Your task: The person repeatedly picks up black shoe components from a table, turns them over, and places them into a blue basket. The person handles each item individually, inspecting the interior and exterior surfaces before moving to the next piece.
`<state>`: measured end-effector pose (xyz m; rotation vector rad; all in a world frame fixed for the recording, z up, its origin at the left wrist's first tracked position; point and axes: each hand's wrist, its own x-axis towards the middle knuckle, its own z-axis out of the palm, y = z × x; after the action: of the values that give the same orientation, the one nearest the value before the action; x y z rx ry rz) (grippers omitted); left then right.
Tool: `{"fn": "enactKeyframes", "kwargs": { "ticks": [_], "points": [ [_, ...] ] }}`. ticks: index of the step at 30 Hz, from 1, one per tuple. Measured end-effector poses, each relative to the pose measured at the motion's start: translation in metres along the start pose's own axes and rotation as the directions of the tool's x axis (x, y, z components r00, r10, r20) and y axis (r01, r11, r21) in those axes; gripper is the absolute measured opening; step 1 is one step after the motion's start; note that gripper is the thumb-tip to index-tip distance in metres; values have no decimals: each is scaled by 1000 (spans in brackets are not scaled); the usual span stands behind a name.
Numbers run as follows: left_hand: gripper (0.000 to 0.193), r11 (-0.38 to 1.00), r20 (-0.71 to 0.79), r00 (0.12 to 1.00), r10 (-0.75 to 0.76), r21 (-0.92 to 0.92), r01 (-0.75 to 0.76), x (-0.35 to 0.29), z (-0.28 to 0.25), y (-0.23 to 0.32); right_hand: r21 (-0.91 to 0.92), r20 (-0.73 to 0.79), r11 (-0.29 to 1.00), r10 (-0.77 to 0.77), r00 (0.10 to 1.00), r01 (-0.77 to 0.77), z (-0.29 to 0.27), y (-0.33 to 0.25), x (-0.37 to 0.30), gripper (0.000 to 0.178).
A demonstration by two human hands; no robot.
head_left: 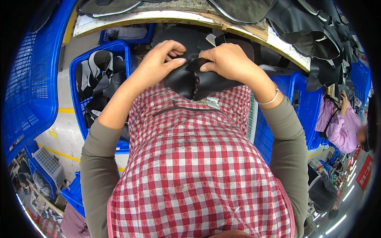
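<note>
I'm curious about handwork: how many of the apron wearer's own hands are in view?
2: the right hand, pinching black material, and the left hand, half-curled, to its left.

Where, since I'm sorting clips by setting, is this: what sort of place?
Likely a workshop or factory for leather-like goods: the right hand pinches a black piece, a blue basket holds cut pieces, and dark sheets lie on the bench.
</note>
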<state>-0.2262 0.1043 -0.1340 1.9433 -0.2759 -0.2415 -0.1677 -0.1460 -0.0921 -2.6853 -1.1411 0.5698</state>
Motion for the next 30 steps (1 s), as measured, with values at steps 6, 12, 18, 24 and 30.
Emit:
{"fn": "enactKeyframes", "kwargs": {
  "ticks": [6, 12, 18, 24, 30],
  "points": [
    [18, 943, 93, 960, 265, 184, -278, 38, 34, -2, -148, -237, 984, -130, 963, 97, 3, -29, -23, 16],
    [23, 820, 378, 866, -328, -341, 460, 61, 25, 16, -273, -554, 961, -118, 824, -45, 18, -33, -44, 13],
    [23, 862, 223, 942, -251, -391, 322, 25, 23, 12, 22, -475, 1000, 19, 880, -10, 16, -3, -43, 23],
    [21, 777, 170, 948, -270, -544, 318, 22, 18, 3, 290, -415, 955, 68, 907, 62, 5, -10, -39, 29],
    [21, 816, 216, 932, -291, -452, 360, 27, 11, 22, 273, -383, 962, 121, 916, -13, 3, -10, -34, 31]
  ]
}}
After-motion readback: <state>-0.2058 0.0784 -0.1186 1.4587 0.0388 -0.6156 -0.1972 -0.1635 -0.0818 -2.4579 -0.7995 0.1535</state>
